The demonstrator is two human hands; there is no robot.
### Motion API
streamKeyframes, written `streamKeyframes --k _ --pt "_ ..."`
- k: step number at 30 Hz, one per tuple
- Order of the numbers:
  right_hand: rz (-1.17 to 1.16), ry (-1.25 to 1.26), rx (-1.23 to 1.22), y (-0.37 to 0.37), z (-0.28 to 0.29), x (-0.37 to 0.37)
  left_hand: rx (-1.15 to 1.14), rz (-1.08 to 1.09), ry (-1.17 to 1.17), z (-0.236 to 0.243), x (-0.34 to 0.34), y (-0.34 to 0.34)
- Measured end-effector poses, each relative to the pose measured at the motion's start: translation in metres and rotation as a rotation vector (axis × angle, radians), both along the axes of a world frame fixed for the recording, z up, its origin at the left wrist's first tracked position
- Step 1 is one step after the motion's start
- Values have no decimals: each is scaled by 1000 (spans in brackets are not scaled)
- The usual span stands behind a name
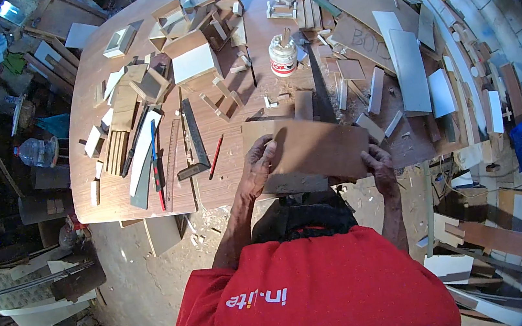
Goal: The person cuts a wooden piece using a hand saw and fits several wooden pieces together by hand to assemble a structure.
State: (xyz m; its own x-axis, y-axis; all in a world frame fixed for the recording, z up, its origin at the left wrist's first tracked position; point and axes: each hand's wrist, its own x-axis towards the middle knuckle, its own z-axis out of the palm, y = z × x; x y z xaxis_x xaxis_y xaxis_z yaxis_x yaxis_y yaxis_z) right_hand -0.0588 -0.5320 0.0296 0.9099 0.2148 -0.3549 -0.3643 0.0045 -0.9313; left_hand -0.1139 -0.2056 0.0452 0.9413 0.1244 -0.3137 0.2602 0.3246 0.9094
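Observation:
Between my two hands I hold a thin brown wooden board over the near edge of the table. My left hand grips its left end, thumb on top. At the right end, my right hand has its fingers closed on the board's edge. Under it, another flat piece of wood shows along the near side. A red pencil and a dark try square lie to the left of my left hand. Beyond the board stands an open white jar with sticks in it.
Small wooden boxes and frames crowd the table's far left. A handsaw lies beyond the board. Wood panels and offcuts cover the right side. A metal ruler and a blue-and-red tool lie near the left front edge.

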Motion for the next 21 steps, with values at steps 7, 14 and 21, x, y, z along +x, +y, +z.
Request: streamKeyframes --k 7,14,21 --pt "197 -149 -361 58 14 0 9 121 65 -23 -31 20" --pt "56 -424 -724 67 -23 -27 190 308 -36 -43 -65 43" --pt "95 -623 -1051 73 -32 -57 208 298 -75 -56 -75 52"
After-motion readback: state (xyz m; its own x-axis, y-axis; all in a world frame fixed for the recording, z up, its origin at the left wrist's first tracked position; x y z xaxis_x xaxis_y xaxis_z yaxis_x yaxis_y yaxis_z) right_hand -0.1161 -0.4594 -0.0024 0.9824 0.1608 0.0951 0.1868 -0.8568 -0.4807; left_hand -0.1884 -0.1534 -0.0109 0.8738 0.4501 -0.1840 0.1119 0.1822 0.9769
